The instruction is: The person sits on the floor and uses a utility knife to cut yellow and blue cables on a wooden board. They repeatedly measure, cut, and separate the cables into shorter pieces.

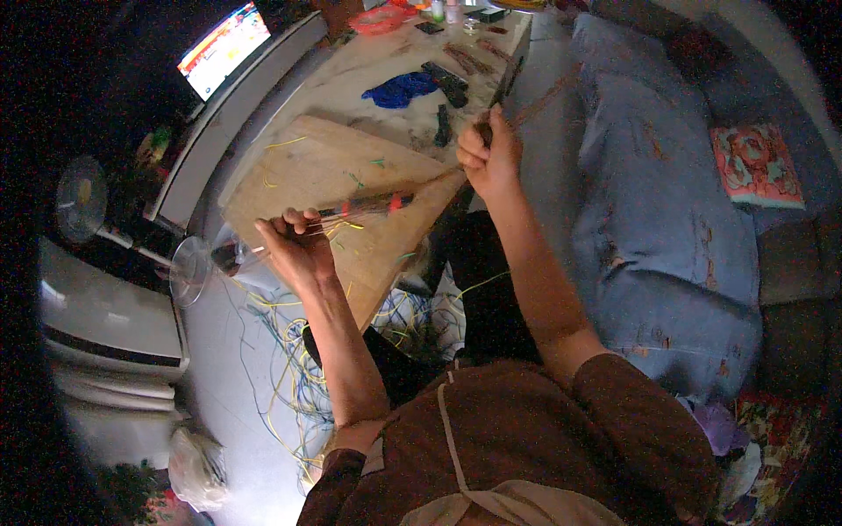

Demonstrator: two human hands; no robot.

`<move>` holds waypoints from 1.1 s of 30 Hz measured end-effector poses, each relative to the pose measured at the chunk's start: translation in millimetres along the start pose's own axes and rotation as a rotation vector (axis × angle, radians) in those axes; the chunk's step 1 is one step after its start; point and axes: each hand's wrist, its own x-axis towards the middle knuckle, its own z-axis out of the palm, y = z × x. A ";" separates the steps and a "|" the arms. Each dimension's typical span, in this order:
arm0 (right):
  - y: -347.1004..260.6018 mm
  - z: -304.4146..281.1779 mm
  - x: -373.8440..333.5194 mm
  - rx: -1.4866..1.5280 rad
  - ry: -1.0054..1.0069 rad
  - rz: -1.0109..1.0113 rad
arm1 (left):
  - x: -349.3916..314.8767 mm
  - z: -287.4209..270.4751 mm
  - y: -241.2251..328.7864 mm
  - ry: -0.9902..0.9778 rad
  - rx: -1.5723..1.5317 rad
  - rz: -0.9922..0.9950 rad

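Observation:
My right hand (493, 156) is closed round a bundle of thin copper-brown wire (438, 181) above the corner of a wooden board (289, 180). The bundle's loose end trails off to the upper right. Over the board's near left edge, my left hand (300, 250) has its fingers curled on fine copper-coloured strands. Between the hands lies a dark, long object with red parts (373, 206); its kind is unclear, and whether the strands pass through it or over it I cannot tell. Short yellow and green wire scraps (351, 225) are scattered on the board.
Tangled yellow, blue and white wires (289, 351) cover the floor below the board. Farther along the table sit a blue cloth-like bundle (399, 89), dark tools (447, 83) and copper-coloured strands (469, 60). A blue-covered sofa (658, 175) stands right; a lit screen (224, 50) stands far left.

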 end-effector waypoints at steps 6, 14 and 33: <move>40.3 -6.7 -42.2 -0.526 0.129 0.360 | 25.5 53.4 1.0 0.041 0.258 0.034; 60.5 8.3 -60.5 -0.891 -0.132 0.541 | 48.3 91.7 -23.7 0.070 0.313 -0.157; 68.8 7.0 -66.3 -1.194 -0.389 0.617 | 52.4 67.4 -26.5 -0.234 0.205 -0.351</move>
